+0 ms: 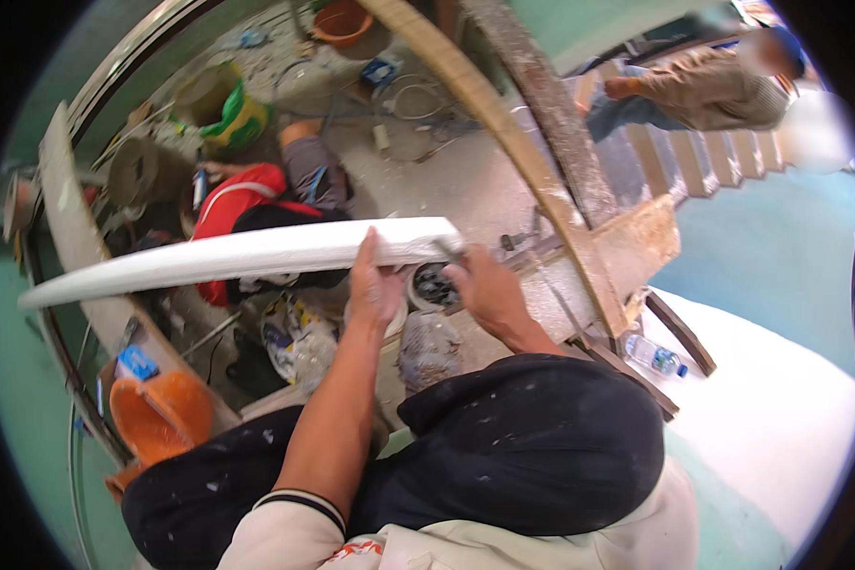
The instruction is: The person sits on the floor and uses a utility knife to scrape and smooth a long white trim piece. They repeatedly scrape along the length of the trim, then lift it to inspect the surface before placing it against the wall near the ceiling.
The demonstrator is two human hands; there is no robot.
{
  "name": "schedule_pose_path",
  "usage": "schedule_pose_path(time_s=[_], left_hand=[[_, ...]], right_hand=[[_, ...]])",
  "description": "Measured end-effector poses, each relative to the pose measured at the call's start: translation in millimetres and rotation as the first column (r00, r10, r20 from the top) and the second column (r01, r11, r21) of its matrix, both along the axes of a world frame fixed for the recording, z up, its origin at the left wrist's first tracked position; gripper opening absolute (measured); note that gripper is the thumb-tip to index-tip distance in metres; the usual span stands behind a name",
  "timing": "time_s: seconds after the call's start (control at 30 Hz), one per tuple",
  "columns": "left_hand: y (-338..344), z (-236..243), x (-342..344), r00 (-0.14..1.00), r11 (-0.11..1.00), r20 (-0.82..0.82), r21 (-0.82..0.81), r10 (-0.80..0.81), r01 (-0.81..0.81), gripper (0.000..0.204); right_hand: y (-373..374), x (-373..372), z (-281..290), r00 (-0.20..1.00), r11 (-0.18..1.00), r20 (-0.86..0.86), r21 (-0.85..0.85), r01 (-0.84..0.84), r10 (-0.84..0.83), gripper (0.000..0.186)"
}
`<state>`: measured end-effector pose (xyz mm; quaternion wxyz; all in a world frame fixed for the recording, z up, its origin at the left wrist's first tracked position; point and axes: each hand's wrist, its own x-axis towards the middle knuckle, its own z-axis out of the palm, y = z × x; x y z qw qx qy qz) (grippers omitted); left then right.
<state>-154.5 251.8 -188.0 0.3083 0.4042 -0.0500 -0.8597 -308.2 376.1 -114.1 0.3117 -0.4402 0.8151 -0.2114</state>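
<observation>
A long white moulding strip (285, 249) with a rough lower edge stretches across the view from far left to centre, raised above the floor. My left hand (374, 285) grips it near its right end, thumb up against the front face. Close to that end, my right hand (484, 290) is closed around a small grey tool (448, 249); its tip meets the strip's end, and its exact kind is too blurred to tell. Beneath my hands are a tub of dark material (433, 285) and a cloudy plastic bag (429, 351).
A person in a red top (247, 204) crouches below, beyond the strip. Another person (703, 90) is by the stairs at upper right. Wooden planks (503, 123) cross the opening. An orange basin (161, 418) sits at left, a water bottle (655, 356) at right.
</observation>
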Motion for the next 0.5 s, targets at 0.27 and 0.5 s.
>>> schedule_pose_path(time_s=[0.27, 0.5], left_hand=[[-7.1, -4.6, 13.2, 0.998, 0.999, 0.053, -0.008, -0.043, 0.043, 0.056], [-13.6, -5.3, 20.8, 0.995, 0.998, 0.078, 0.002, 0.063, -0.063, 0.059]], right_hand=[[45.9, -135.2, 19.3, 0.744, 0.760, -0.190, -0.290, 0.581, -0.641, 0.035], [178.9, -266.9, -26.6, 0.708, 0.829, -0.447, -0.170, 0.532, -0.546, 0.038]])
